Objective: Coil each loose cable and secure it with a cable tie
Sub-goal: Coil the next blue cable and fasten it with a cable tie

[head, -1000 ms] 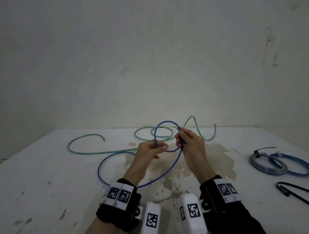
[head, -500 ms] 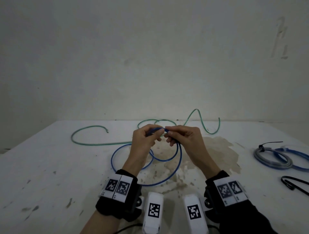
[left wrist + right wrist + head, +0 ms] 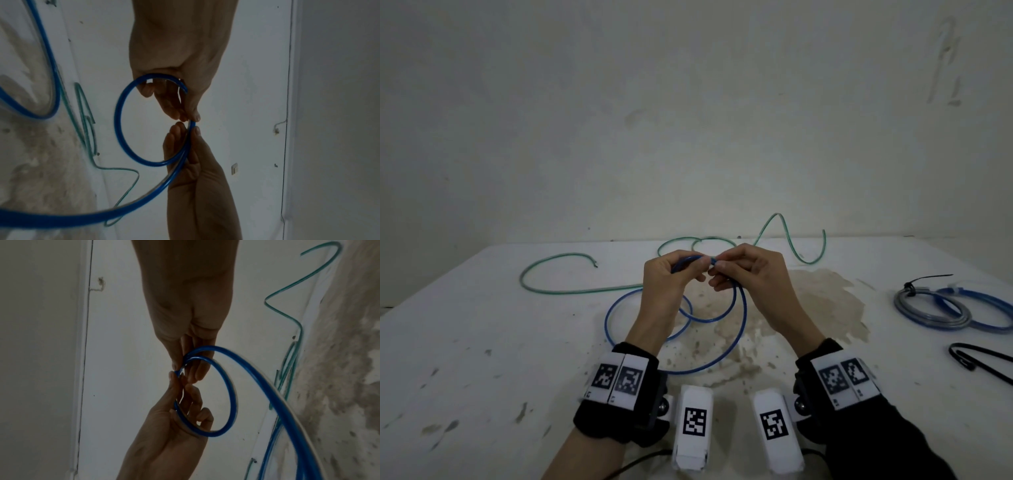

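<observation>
Both hands hold a blue cable (image 3: 743,308) above the stained white table (image 3: 482,342). My left hand (image 3: 698,269) grips the top of a small loop, with the strand running through its curled fingers. My right hand (image 3: 719,270) pinches two strands together right beside it. Two loops hang down from the fingers and a longer tail curves onto the table. In the left wrist view the blue cable (image 3: 118,116) forms a ring whose cut end sits by my left hand (image 3: 189,116). In the right wrist view my right hand (image 3: 180,366) pinches the doubled blue cable (image 3: 231,394).
A loose green cable (image 3: 571,291) snakes across the far side of the table behind the hands. At the right lie a coiled grey cable (image 3: 928,308) bound with a black tie and a coiled blue one (image 3: 989,318). A loose black cable tie (image 3: 979,363) lies nearer the front right.
A second loop has been gathered beside the first. The loops, held upright a second ago, now hang below the fingers, and the hands have drawn closer together.
</observation>
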